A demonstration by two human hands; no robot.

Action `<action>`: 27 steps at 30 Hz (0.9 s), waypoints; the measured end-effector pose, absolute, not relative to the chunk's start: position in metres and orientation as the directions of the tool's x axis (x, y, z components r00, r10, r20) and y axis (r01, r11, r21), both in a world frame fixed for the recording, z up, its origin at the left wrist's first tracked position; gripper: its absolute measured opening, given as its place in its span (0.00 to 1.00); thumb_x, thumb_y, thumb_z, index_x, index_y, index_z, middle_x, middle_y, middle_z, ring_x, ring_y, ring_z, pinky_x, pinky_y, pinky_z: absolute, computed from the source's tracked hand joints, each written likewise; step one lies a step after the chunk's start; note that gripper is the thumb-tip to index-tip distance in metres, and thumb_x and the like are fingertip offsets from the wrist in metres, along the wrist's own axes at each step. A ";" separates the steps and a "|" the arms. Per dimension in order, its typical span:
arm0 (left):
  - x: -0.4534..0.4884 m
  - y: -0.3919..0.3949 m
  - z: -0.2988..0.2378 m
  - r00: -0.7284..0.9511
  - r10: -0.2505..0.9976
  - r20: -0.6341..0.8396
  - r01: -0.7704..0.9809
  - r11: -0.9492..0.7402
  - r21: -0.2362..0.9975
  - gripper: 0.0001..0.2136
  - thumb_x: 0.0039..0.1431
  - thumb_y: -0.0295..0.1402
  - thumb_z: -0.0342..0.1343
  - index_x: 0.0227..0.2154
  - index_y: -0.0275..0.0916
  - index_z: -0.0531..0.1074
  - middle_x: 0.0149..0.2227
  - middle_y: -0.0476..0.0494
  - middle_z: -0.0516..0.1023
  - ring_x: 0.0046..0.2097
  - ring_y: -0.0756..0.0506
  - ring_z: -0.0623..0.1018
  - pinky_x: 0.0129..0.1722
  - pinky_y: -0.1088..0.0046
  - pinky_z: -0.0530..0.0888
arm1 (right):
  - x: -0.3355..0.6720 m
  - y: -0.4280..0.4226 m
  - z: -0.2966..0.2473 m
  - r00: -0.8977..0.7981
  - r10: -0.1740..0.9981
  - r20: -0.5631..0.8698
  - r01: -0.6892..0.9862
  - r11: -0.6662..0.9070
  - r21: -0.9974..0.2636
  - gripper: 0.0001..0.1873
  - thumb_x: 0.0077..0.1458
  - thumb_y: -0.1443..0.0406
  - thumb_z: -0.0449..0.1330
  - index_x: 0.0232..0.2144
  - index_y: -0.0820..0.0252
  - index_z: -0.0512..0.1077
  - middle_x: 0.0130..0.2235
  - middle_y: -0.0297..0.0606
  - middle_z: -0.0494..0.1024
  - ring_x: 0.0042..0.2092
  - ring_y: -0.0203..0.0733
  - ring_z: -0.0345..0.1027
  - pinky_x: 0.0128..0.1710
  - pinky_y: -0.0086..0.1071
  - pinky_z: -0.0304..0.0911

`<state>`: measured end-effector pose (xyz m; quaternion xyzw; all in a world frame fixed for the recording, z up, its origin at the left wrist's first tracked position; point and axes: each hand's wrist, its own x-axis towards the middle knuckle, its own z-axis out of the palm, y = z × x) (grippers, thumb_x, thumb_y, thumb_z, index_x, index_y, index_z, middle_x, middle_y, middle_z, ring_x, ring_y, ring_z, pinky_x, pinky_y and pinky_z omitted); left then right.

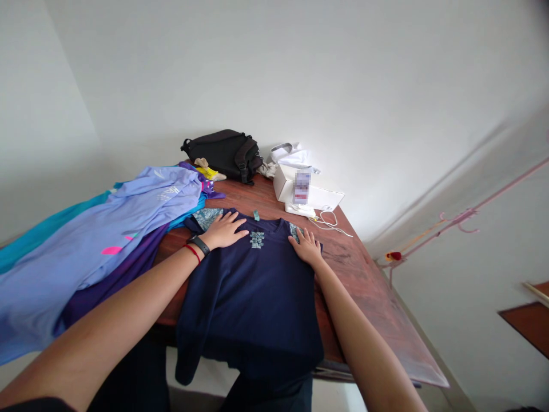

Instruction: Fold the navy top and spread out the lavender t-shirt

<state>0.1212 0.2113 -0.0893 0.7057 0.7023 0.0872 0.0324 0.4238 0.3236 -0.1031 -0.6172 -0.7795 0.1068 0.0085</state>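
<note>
A navy blue shirt (pixel 253 297) lies spread flat on the brown wooden table (pixel 364 274), its lower part hanging over the near edge. My left hand (pixel 223 230) rests flat and open on the shirt's left shoulder, fingers stretched toward the collar. A black band and a red cord circle that wrist. My right hand (pixel 306 246) lies flat and open on the shirt's right shoulder, fingers spread. A small pale printed emblem (pixel 257 239) sits between the two hands, just below the collar.
A pile of lilac, purple and teal garments (pixel 107 229) covers the table's left side. At the back stand a black bag (pixel 225 153), a white box (pixel 300 191) with a cable (pixel 330 222), and white cloth. A pink cord (pixel 463 217) runs along the right wall.
</note>
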 end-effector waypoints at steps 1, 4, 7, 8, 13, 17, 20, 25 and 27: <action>0.121 0.211 -0.089 -0.002 0.997 0.080 0.986 -0.011 0.167 0.31 0.70 0.55 0.40 0.68 0.45 0.60 0.73 0.35 0.51 0.73 0.32 0.51 0.68 0.49 0.49 | 0.424 0.324 -0.103 -0.237 0.964 -0.119 0.961 0.214 -0.178 0.40 0.65 0.40 0.39 0.73 0.47 0.45 0.75 0.37 0.39 0.75 0.54 0.29 0.70 0.58 0.34; 0.121 0.212 -0.090 -0.002 0.996 0.084 0.986 -0.012 0.168 0.31 0.70 0.55 0.40 0.68 0.45 0.60 0.73 0.35 0.52 0.73 0.32 0.51 0.69 0.49 0.49 | 0.424 0.323 -0.103 -0.235 0.965 -0.116 0.960 0.212 -0.183 0.40 0.65 0.40 0.39 0.73 0.47 0.45 0.75 0.37 0.39 0.75 0.54 0.29 0.70 0.58 0.34; 0.121 0.213 -0.091 -0.002 0.996 0.086 0.987 -0.012 0.163 0.31 0.70 0.55 0.40 0.68 0.46 0.60 0.73 0.35 0.52 0.73 0.32 0.51 0.68 0.49 0.49 | 0.424 0.323 -0.103 -0.238 0.965 -0.110 0.957 0.213 -0.196 0.40 0.65 0.40 0.40 0.73 0.48 0.46 0.75 0.37 0.39 0.75 0.54 0.29 0.70 0.58 0.34; 0.120 0.213 -0.091 -0.002 0.996 0.087 0.987 -0.012 0.161 0.31 0.70 0.55 0.40 0.68 0.46 0.60 0.72 0.35 0.52 0.73 0.32 0.51 0.68 0.49 0.49 | 0.424 0.323 -0.103 -0.238 0.965 -0.109 0.957 0.213 -0.198 0.40 0.65 0.40 0.40 0.73 0.48 0.46 0.75 0.37 0.39 0.75 0.54 0.29 0.70 0.58 0.34; 0.120 0.213 -0.093 -0.001 0.996 0.094 0.985 -0.015 0.171 0.31 0.70 0.55 0.40 0.68 0.46 0.60 0.73 0.36 0.52 0.73 0.32 0.51 0.68 0.49 0.49 | 0.424 0.323 -0.103 -0.237 0.965 -0.115 0.960 0.215 -0.181 0.40 0.66 0.40 0.39 0.73 0.48 0.45 0.75 0.37 0.39 0.75 0.54 0.29 0.70 0.57 0.34; 0.119 0.212 -0.093 -0.001 0.995 0.101 0.985 -0.017 0.173 0.31 0.70 0.54 0.41 0.68 0.45 0.61 0.73 0.36 0.52 0.73 0.32 0.51 0.69 0.50 0.49 | 0.424 0.323 -0.103 -0.237 0.965 -0.112 0.959 0.214 -0.183 0.40 0.65 0.40 0.39 0.73 0.48 0.45 0.75 0.37 0.39 0.75 0.54 0.30 0.70 0.57 0.34; 0.119 0.213 -0.094 0.002 0.995 0.100 0.986 -0.018 0.164 0.31 0.70 0.54 0.40 0.68 0.45 0.60 0.72 0.35 0.52 0.73 0.32 0.51 0.68 0.49 0.49 | 0.424 0.322 -0.103 -0.242 0.965 -0.104 0.955 0.218 -0.199 0.40 0.65 0.40 0.39 0.73 0.48 0.46 0.75 0.37 0.40 0.75 0.54 0.30 0.70 0.57 0.34; 0.119 0.214 -0.095 0.002 0.994 0.110 0.988 -0.019 0.150 0.31 0.70 0.55 0.40 0.68 0.44 0.61 0.72 0.35 0.53 0.73 0.32 0.52 0.68 0.49 0.50 | 0.424 0.322 -0.102 -0.239 0.965 -0.105 0.956 0.215 -0.199 0.40 0.66 0.41 0.40 0.73 0.48 0.46 0.75 0.37 0.40 0.75 0.55 0.30 0.70 0.58 0.35; 0.119 0.214 -0.095 0.000 0.994 0.107 0.989 -0.016 0.149 0.31 0.70 0.54 0.40 0.68 0.44 0.61 0.72 0.35 0.52 0.72 0.32 0.52 0.68 0.49 0.50 | 0.424 0.322 -0.102 -0.240 0.965 -0.109 0.957 0.216 -0.193 0.40 0.66 0.41 0.40 0.73 0.49 0.47 0.75 0.37 0.40 0.75 0.55 0.30 0.70 0.58 0.35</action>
